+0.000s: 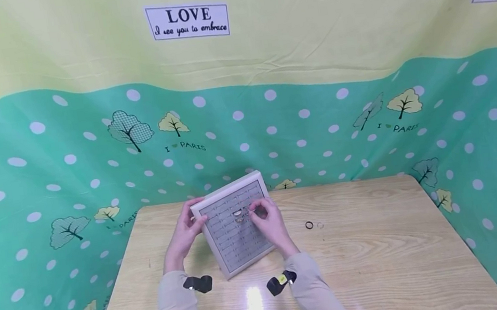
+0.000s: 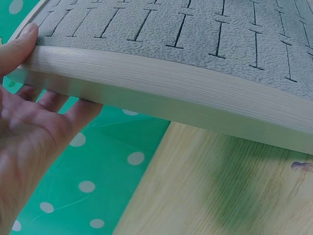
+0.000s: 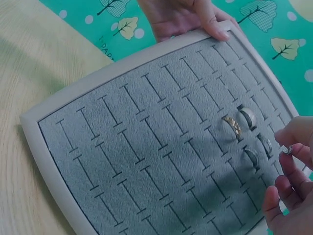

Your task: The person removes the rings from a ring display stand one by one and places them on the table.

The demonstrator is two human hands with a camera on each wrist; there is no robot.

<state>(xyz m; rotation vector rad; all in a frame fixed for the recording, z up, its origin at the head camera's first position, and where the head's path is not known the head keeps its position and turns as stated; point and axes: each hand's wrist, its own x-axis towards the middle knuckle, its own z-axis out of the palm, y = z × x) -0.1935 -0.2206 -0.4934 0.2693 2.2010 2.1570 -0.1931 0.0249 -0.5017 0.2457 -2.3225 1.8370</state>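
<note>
Two hands meet at a grey slotted foam ring tray with a pale frame (image 1: 235, 225), tilted up on the light wooden table (image 1: 384, 257) in our head view; two small rings (image 1: 314, 225) lie apart to its right. Left wrist: our left hand (image 2: 27, 122) grips the tray's edge, thumb on top. Right wrist: our right hand (image 3: 292, 181) pinches a small silver ring (image 3: 289, 149) beside four slotted rings (image 3: 248, 132).

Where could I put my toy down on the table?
Bare wood lies along the table right of the two small rings, and left of the left hand. It is crowded around the ring tray between both hands.
</note>
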